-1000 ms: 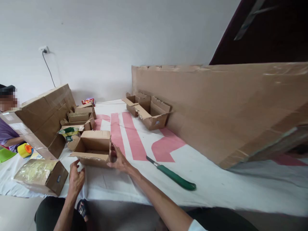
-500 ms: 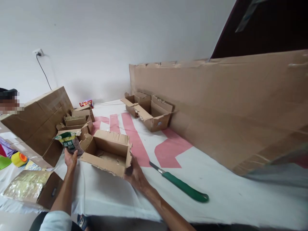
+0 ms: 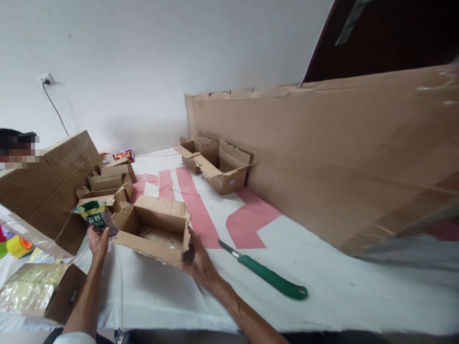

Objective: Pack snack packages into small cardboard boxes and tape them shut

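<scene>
My right hand (image 3: 198, 260) grips the near right corner of an open, empty cardboard box (image 3: 154, 229) that rests on the white cloth with red shapes (image 3: 215, 267). My left hand (image 3: 97, 241) is closed on the bottom of a green and dark snack packet (image 3: 96, 216), held upright just left of that box. A knife with a green handle (image 3: 267, 276) lies on the cloth to the right of my right hand.
Several small open boxes (image 3: 111, 184) stand at the back left beside a large tilted carton (image 3: 46, 184). Two more open boxes (image 3: 218, 165) sit against a long cardboard sheet (image 3: 340, 153) on the right. A box with a clear-wrapped top (image 3: 36, 291) lies near left. A person (image 3: 16, 145) is at the far left.
My left hand reached left and took hold of the snack packet. My right hand pulled the open box nearer and turned it slightly. The view shifted a little to the right.
</scene>
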The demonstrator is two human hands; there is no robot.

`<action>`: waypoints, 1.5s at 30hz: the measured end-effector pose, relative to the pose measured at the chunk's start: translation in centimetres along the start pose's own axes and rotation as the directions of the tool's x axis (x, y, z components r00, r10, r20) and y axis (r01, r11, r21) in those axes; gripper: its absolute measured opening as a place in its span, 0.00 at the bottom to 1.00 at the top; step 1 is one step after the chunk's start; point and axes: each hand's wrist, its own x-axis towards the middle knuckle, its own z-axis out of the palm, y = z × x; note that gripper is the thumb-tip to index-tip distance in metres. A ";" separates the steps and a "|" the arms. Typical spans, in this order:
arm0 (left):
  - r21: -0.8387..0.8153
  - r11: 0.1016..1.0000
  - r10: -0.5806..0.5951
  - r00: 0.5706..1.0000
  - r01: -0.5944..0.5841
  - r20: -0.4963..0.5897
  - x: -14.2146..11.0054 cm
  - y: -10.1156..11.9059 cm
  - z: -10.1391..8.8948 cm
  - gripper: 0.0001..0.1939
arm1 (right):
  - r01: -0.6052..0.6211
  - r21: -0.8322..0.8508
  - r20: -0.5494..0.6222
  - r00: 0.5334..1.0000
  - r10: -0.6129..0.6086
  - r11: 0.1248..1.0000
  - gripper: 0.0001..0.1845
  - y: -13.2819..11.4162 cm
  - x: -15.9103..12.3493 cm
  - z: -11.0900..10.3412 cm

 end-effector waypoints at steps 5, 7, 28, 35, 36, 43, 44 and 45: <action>0.024 1.000 0.018 1.000 -0.019 0.025 0.5 -0.1 -0.3 0.24 | -0.003 -0.004 -0.006 1.000 0.003 1.000 0.56 -0.1 0.0 -0.2; 0.027 0.999 0.026 0.999 -0.027 0.029 0.7 -0.2 -0.3 0.23 | 0.008 -0.040 0.000 1.000 -0.008 0.999 0.55 -0.3 0.0 -0.2; 0.080 0.997 0.005 1.000 -0.007 0.024 1.8 0.0 1.5 0.22 | 0.055 -0.087 0.072 0.996 -0.049 0.995 0.57 0.3 -0.1 -0.2; 0.067 0.998 0.010 1.000 -0.010 0.011 1.8 -0.2 1.6 0.23 | 0.013 -0.053 0.060 0.998 -0.010 0.999 0.57 -0.1 -0.2 -0.3; 0.060 0.998 0.014 1.000 -0.015 0.013 1.7 -0.2 1.6 0.23 | 0.002 -0.028 0.048 0.999 -0.001 1.000 0.56 -0.1 -0.2 -0.3; 0.018 0.999 0.050 0.999 -0.050 0.022 1.4 -0.1 1.4 0.21 | 0.000 -0.020 -0.001 1.000 0.000 1.000 0.53 -0.5 -0.1 0.0; 0.018 0.999 0.051 0.998 -0.051 0.022 1.4 0.0 1.4 0.21 | 0.012 -0.040 0.001 1.000 -0.012 0.999 0.53 -0.6 0.0 0.0; 0.020 0.999 0.050 0.999 -0.051 0.022 1.4 0.0 1.4 0.20 | 0.025 -0.057 0.000 1.000 -0.025 0.998 0.53 -0.6 0.0 0.0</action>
